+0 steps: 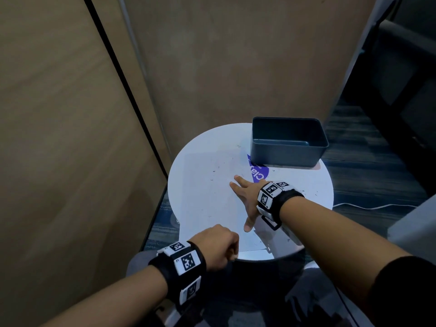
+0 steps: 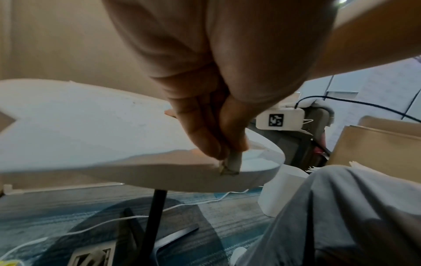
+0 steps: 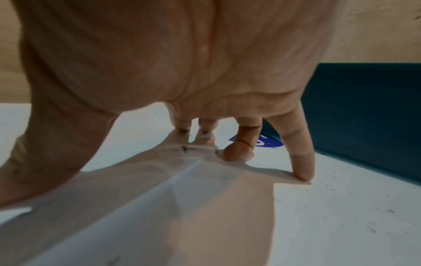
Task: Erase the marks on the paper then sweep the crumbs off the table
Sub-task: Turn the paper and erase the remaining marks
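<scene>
On the table (image 1: 313, 185), head view: right hand (image 1: 247, 197) spread flat on the paper (image 1: 207, 185) near the bin (image 1: 289, 159); crumbs (image 1: 213, 171) scattered (sweeping likely next).
Left wrist view: left hand (image 2: 209, 126) fingers curled around an eraser (image 2: 234, 162) at the table's near edge.
Right wrist view: fingertips (image 3: 303, 172) splayed wide, pressing paper.

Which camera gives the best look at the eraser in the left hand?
The left wrist view: the eraser pokes out below the left hand's fingers, which pinch it near the table edge. In the head view the closed left hand hides it. The right wrist view does not show it.
</scene>
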A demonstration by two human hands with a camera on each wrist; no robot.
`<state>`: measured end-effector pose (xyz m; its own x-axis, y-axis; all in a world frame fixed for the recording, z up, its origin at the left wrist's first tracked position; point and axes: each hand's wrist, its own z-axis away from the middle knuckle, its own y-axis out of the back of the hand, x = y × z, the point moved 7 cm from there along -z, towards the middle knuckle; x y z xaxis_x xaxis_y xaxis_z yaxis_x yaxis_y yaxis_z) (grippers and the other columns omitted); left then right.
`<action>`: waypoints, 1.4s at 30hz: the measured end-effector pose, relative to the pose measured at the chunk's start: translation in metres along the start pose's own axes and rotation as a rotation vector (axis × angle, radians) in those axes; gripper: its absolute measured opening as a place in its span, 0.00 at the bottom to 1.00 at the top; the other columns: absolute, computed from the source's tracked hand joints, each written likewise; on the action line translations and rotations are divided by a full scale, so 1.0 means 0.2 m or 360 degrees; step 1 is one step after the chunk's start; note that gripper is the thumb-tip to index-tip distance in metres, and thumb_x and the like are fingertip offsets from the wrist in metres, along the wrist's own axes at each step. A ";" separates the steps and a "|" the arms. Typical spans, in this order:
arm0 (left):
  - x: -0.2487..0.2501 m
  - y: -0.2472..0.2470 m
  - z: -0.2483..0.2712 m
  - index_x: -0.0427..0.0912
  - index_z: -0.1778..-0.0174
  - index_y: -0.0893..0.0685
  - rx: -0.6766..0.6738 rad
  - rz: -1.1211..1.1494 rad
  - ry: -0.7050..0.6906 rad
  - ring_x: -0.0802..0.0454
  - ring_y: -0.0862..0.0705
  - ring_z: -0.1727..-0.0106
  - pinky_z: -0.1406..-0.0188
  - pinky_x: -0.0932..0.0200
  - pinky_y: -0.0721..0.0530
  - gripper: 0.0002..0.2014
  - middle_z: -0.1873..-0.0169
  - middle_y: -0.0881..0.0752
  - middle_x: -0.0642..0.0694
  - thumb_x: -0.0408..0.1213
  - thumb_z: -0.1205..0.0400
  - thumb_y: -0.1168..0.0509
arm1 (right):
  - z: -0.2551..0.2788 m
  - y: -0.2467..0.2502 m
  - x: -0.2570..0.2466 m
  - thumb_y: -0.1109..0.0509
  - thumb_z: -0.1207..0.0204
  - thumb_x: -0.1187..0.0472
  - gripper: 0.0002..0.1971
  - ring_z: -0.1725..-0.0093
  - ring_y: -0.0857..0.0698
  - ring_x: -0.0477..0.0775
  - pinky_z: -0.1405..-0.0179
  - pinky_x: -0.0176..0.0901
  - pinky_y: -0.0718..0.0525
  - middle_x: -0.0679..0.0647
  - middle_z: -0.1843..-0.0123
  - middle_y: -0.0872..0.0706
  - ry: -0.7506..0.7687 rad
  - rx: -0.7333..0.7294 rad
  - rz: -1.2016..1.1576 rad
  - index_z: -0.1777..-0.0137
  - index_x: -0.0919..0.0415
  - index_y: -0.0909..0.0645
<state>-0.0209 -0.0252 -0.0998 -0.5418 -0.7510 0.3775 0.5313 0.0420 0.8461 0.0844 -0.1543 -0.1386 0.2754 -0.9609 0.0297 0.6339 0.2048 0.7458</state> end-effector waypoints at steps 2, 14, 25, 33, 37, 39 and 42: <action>0.00 0.03 -0.01 0.45 0.49 0.12 0.0082 0.0048 -0.0017 0.51 0.15 0.48 0.44 0.51 0.15 0.08 0.51 0.12 0.49 0.31 0.21 0.32 | 0.02 0.03 -0.01 0.16 0.50 0.30 0.75 0.14 0.47 0.70 0.22 0.75 0.35 0.40 0.15 0.74 0.0005 0.0062 0.0018 0.16 0.41 0.71; -0.35 0.22 -0.16 0.51 0.47 0.16 0.0513 0.0444 0.0495 0.53 0.14 0.52 0.50 0.56 0.14 0.09 0.53 0.13 0.52 0.49 0.20 0.29 | 0.22 0.12 0.06 0.33 0.20 0.55 0.11 0.43 0.15 0.58 0.46 0.47 0.17 0.53 0.46 0.12 0.0092 0.0891 -0.0496 0.42 0.56 0.15; -0.47 0.33 -0.32 0.55 0.22 0.31 0.0139 -0.0255 0.0440 0.43 0.35 0.20 0.27 0.41 0.29 0.29 0.18 0.39 0.50 0.52 0.19 0.32 | 0.23 0.01 -0.24 0.25 0.27 0.47 0.15 0.50 0.20 0.53 0.53 0.44 0.22 0.52 0.47 0.17 0.0321 0.0627 -0.0585 0.45 0.53 0.18; -0.47 0.34 -0.33 0.54 0.39 0.22 0.0138 -0.0320 0.0408 0.47 0.26 0.36 0.42 0.48 0.21 0.26 0.34 0.28 0.51 0.66 0.27 0.33 | 0.24 0.08 -0.11 0.27 0.27 0.46 0.11 0.63 0.19 0.47 0.59 0.42 0.17 0.45 0.62 0.15 0.0340 0.0759 -0.0790 0.57 0.51 0.22; -0.42 0.37 -0.36 0.51 0.39 0.24 0.0225 -0.0263 0.0358 0.46 0.30 0.28 0.34 0.44 0.22 0.34 0.25 0.32 0.48 0.69 0.33 0.29 | 0.18 0.24 0.09 0.23 0.28 0.49 0.12 0.66 0.22 0.41 0.60 0.41 0.21 0.43 0.66 0.18 0.0187 0.0857 -0.0798 0.54 0.51 0.22; -0.41 0.36 -0.38 0.54 0.29 0.27 0.0213 -0.0255 0.0339 0.43 0.40 0.17 0.23 0.37 0.32 0.41 0.15 0.43 0.48 0.70 0.34 0.28 | 0.15 0.31 0.11 0.25 0.26 0.52 0.10 0.63 0.21 0.44 0.56 0.44 0.18 0.44 0.61 0.16 0.0186 0.0892 -0.0673 0.48 0.53 0.17; -0.43 0.29 -0.44 0.65 0.17 0.50 0.0074 -0.0322 0.0355 0.36 0.58 0.13 0.20 0.23 0.51 0.54 0.13 0.61 0.54 0.72 0.35 0.28 | 0.08 0.36 0.09 0.29 0.21 0.54 0.11 0.49 0.16 0.55 0.46 0.47 0.16 0.54 0.48 0.13 0.0193 0.0881 -0.0500 0.43 0.57 0.14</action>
<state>0.1135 -0.0150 -0.1165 -0.4747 -0.8730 0.1119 0.3939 -0.0971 0.9140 0.1221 -0.1593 -0.0737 0.2373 -0.9249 -0.2971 0.2403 -0.2404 0.9405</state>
